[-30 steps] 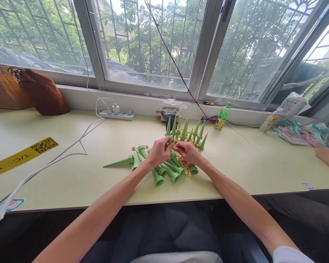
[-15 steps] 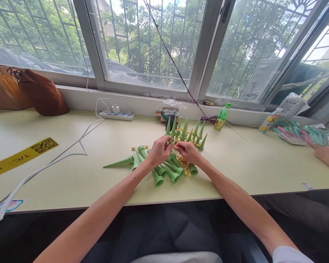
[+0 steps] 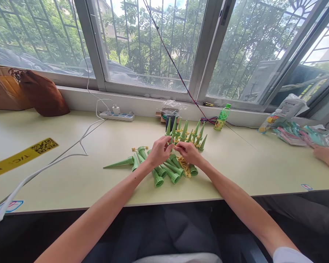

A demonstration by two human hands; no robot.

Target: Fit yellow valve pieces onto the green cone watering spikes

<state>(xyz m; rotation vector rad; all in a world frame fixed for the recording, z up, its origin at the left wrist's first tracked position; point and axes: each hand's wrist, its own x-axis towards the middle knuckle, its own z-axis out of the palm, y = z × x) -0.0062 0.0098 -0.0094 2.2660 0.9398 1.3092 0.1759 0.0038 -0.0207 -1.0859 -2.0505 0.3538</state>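
While left hand (image 3: 160, 150) grips a tapered green plastic cone (image 3: 171, 140), right hand (image 3: 189, 151) pinched closed, contents hidden, yellow-pegged upright cones (image 3: 184, 135) look finished, loose green cones (image 3: 170, 172) remaining.

Far left: cardboard box (image 3: 5, 93), brown bag (image 3: 45, 96) beside it. White charger (image 3: 116, 109) in power strip (image 3: 120, 116). White cable (image 3: 0, 215) across table (image 3: 79, 186). Yellow label (image 3: 16, 159) with QR code, left. Green-capped bottle (image 3: 221, 119) beside coiled wires (image 3: 210, 119). Right: second bottle (image 3: 268, 122), plastic bag (image 3: 292, 106), packets (image 3: 292, 135).
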